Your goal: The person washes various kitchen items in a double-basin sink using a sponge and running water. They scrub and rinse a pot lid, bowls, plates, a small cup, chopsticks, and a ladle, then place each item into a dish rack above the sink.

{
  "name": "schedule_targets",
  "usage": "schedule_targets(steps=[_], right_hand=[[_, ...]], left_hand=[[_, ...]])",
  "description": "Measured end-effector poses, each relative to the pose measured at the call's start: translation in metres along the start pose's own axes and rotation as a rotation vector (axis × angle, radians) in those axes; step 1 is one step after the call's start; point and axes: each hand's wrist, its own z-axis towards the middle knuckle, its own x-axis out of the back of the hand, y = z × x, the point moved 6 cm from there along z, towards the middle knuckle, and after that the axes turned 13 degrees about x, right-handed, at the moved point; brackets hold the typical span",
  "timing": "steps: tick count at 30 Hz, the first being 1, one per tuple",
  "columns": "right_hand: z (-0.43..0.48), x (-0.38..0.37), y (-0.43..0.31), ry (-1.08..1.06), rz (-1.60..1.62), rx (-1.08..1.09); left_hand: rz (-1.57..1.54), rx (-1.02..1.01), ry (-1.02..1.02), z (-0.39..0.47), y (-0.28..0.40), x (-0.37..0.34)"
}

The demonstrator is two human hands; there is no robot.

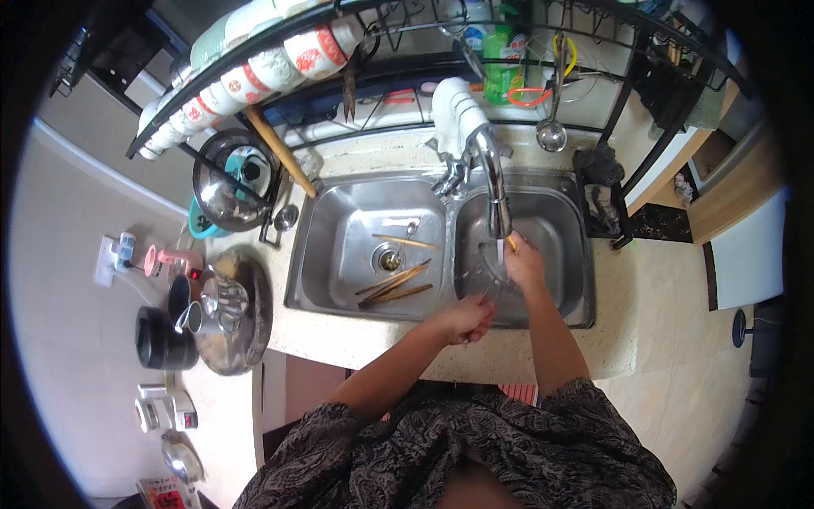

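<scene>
My left hand (467,321) is closed around a thin, shiny metal utensil (491,292) at the front edge of the right sink basin (553,216); its exact kind is hard to make out. My right hand (524,261) is under the spout of the chrome faucet (499,213) and grips a slim yellow item (512,242), mostly covered by the fingers. Water appears to fall beside that hand. Several wooden chopsticks (397,283) lie in the left basin (327,254) near its drain (389,259), where a metal spoon (412,228) also rests.
A white cloth (455,114) is draped over the faucet. Above the sink runs a black dish rack (534,60) with bowls (315,54) and a hanging ladle (551,135). A wooden handle (280,149) leans at the left basin's corner. Pots (159,337) crowd the left counter.
</scene>
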Motion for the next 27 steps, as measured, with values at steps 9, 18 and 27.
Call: schedule_targets(steps=[9,18,27], right_hand=[[-0.037,0.000,0.103,-0.015,-0.097,-0.365],[-0.091,-0.041,0.028,0.124,1.478,-0.446],[-0.078,0.101,0.010,0.567,0.334,0.135]], left_hand=[[0.627,-0.061,0.275,-0.028,0.007,0.015],[1.182,-0.390,0.601,0.007,0.030,-0.060],[1.028,-0.716,0.577,-0.008,0.001,0.007]])
